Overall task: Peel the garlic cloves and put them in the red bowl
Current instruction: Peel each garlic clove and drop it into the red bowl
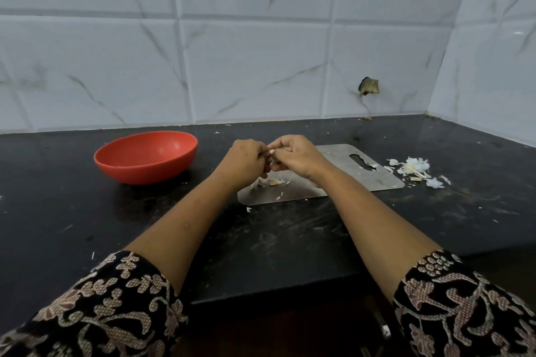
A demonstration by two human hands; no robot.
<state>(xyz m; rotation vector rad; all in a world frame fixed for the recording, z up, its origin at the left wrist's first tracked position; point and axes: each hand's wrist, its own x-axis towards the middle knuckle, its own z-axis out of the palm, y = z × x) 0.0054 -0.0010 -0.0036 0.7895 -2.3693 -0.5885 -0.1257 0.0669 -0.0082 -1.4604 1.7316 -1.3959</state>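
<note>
Bare dark table (211,151) lies between the red bowl (145,156) and the metal board (348,180) — room to pass. The left hand (246,162) and right hand (293,156), gripping a garlic clove (272,151), fill the space over the board's left end. Garlic skins (414,168) litter the table right of it; tiled walls (261,66) close back and right.

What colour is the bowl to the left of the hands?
The bowl is red, orange-tinted, plain with no pattern; the head view shows it clearly.
</note>
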